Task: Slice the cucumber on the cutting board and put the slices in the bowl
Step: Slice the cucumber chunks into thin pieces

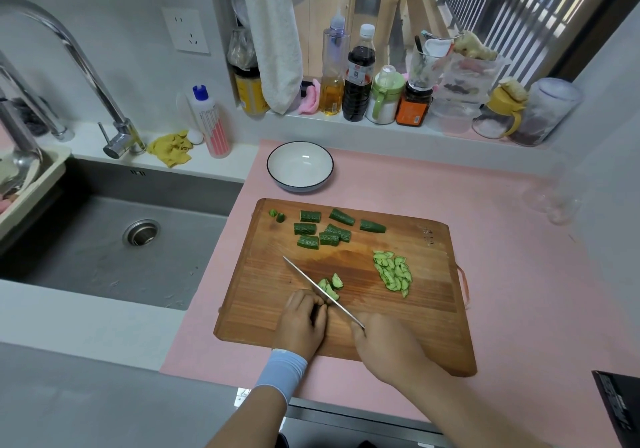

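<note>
Head-worn wide-angle camera looks steeply down, close above the cutting board [426, 316].

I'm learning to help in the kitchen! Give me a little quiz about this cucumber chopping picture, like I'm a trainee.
1. True or false: the bowl already has cucumber slices in it.
2. Which of the hands grips the knife? A) left B) right C) neither
3. Fill in: the pile of thin slices lies on the ____.

Key:
1. False, it is empty.
2. B, the right hand.
3. Cutting board.
</note>
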`<state>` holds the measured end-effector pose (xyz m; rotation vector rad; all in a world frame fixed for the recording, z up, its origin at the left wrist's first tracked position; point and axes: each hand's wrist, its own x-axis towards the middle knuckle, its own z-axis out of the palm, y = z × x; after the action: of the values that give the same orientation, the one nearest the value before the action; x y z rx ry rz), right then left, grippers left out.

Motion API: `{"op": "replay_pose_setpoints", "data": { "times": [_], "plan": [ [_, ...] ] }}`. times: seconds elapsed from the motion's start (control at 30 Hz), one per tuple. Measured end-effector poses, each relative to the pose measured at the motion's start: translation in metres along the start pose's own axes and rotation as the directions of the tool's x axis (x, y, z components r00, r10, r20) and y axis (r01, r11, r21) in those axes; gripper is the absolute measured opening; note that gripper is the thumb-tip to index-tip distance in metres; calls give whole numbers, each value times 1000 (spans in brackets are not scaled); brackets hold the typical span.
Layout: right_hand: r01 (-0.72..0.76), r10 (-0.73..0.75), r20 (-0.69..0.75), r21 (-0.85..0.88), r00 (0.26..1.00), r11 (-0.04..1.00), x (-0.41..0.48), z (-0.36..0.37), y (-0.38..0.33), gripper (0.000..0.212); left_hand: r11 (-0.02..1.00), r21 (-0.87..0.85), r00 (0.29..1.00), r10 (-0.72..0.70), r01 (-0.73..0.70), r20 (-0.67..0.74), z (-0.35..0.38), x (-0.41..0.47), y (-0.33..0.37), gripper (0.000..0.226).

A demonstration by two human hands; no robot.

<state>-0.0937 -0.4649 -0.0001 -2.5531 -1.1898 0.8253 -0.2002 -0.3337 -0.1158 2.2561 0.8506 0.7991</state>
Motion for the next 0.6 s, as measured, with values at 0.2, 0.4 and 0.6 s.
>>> {"op": "replay_pose_setpoints", "data": {
  "times": [0.2,0.4,0.6],
  "plan": [
    [-32,32,20,8,999,999,10,3,-9,28,1000,6,1000,-1,1,7,0,0,0,20],
    [-28,28,11,20,1000,999,10,5,-7,32,1000,20,1000,8,-8,14,1,-2,0,19],
    [14,-14,-28,-1,1000,1000,2,3,-9,21,1000,14,1000,11,-11,-4,-1,-1,0,20]
  ]
}}
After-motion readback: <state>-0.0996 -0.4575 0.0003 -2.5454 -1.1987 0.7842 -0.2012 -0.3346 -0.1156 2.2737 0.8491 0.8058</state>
